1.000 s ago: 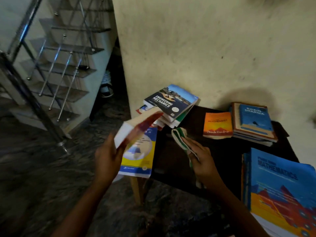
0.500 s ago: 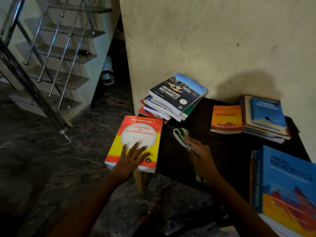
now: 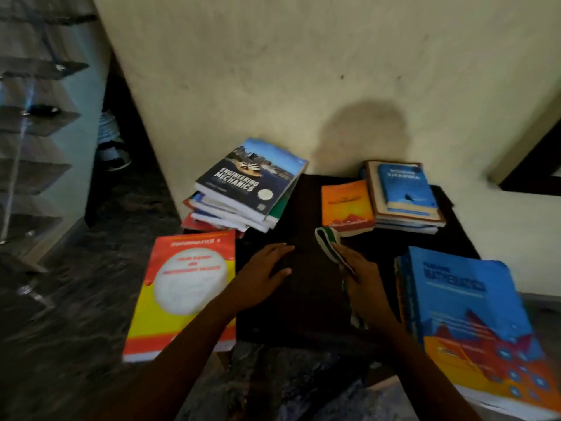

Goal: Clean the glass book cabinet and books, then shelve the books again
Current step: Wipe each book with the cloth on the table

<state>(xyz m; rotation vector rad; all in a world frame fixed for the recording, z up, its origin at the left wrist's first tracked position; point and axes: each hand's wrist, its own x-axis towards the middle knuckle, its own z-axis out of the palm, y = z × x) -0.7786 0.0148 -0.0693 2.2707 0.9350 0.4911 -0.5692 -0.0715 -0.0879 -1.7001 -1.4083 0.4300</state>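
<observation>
A red and yellow mathematics book (image 3: 185,287) lies flat at the left edge of the dark table (image 3: 306,308), hanging partly over it. My left hand (image 3: 264,271) is over the bare tabletop just right of that book, fingers straight, holding nothing. My right hand (image 3: 358,278) grips a green and white cloth (image 3: 328,241) near the table's middle. A stack topped by the Engineering Mechanics book (image 3: 252,180) sits at the back left. An orange paperback (image 3: 346,208) and a stack with a blue book (image 3: 406,189) on top lie at the back right.
A large blue Mathematics book (image 3: 467,317) tops a pile at the front right. A plain wall rises right behind the table. To the left are a dark stone floor (image 3: 69,299), a staircase with a metal railing (image 3: 33,117) and a shoe (image 3: 112,147) in the gap.
My left hand laid the red and yellow book down on the table's left edge, let go and moved right onto the tabletop. My right hand kept the cloth.
</observation>
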